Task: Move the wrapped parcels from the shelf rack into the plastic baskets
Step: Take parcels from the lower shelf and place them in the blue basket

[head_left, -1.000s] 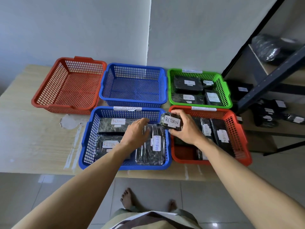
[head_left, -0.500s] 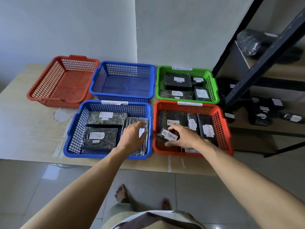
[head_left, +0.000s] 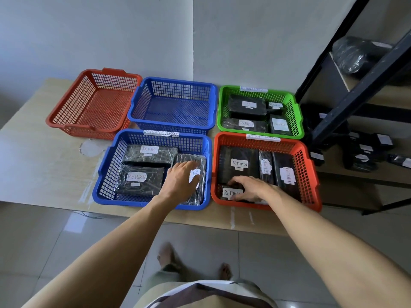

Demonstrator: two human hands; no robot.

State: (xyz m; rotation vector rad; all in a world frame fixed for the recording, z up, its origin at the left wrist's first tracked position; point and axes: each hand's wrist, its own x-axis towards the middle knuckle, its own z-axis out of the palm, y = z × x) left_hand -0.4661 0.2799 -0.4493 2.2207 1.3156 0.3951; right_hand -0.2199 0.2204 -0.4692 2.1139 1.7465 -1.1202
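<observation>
Right hand [head_left: 251, 188] pinches a small parcel [head_left: 231, 193] into the red basket [head_left: 310, 172], left hand [head_left: 182, 181] spread flat on a wrapped parcel [head_left: 201, 161]; next, likely release and reach for the rack [head_left: 367, 81].

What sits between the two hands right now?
Head view: a strip of the wrapped parcel under the left hand, then the adjoining walls of the front blue basket and front red basket, before the right hand.

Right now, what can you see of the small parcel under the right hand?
The small parcel is dark, film-wrapped, with a white label handwritten RETURN. It lies label up in the near left corner of the near red basket, before a larger parcel. The right hand grips it, fingers curled over its far edge, thumb at its near edge, hiding its right part.
</observation>
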